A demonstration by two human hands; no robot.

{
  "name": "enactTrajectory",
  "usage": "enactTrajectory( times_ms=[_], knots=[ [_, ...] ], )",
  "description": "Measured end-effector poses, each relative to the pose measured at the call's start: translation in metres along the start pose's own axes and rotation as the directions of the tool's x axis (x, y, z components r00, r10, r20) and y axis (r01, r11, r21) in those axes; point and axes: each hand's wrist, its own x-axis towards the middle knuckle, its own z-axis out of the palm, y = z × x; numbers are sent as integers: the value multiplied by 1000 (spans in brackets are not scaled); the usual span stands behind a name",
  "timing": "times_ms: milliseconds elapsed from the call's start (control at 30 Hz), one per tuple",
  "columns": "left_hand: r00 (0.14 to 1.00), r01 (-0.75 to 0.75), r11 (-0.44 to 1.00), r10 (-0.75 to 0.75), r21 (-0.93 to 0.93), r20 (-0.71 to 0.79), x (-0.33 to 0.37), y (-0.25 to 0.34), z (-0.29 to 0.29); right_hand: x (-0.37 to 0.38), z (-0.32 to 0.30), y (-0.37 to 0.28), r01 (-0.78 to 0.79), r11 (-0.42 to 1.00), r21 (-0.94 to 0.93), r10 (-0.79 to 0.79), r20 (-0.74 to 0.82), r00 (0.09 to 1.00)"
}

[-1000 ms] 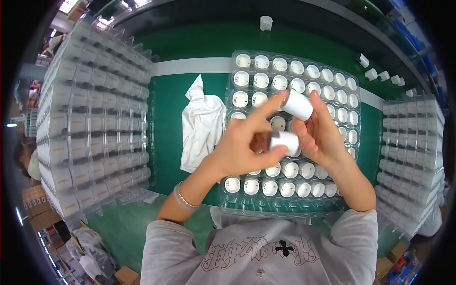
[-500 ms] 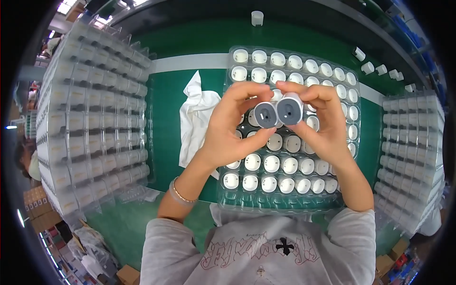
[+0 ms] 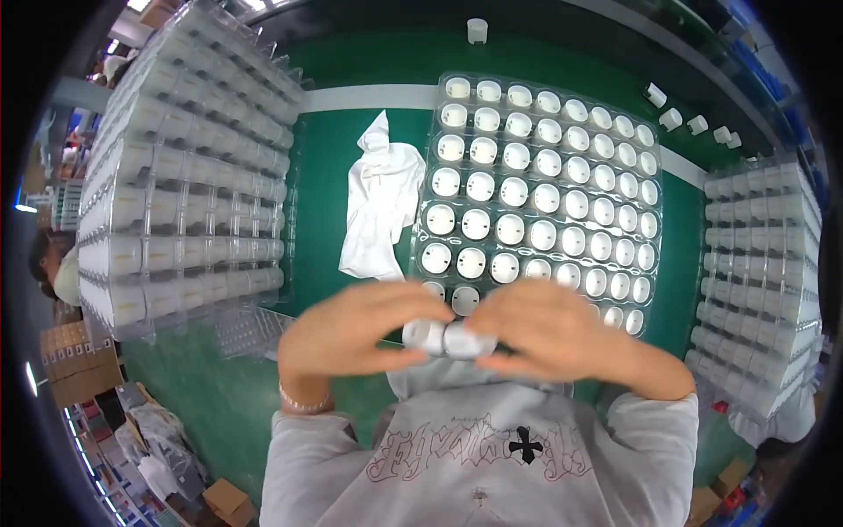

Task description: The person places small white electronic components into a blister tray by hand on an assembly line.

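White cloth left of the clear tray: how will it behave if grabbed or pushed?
The white cloth lies crumpled with folds and a twisted top end, so it is probably floppy and would drape when lifted. It looks thin, so likely light for its size. Pushed on the green table, it would likely bunch up rather than slide whole; no risk of rolling or breaking.

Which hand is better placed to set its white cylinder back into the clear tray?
Probably the right hand: its white cylinder lies nearest the clear tray's near row, while the left hand sits off beside the white cloth.
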Motion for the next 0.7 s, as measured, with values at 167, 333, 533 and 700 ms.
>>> enactTrajectory(
  times_ms=[167, 333, 533, 700],
  knots=[
    [994, 105, 975, -98, 195, -44, -15, 5, 25, -7, 29, -5, 8, 994, -109, -4, 38, 999],
    [992, 83, 944, -109, 318, 67, 6, 8, 14, -3, 14, -2, 36, 994, -100, -19, 161, 987],
    [981, 120, 963, -76, 243, -181, 56, -3, -6, -7, -109, 100, -382, 769, -513, 50, -547, 836],
    [966, -256, 946, 256, 198, 25, 91, -3, 2, -53, -182, 185, -696, 501, -515, 218, -703, 677]
  ],
)
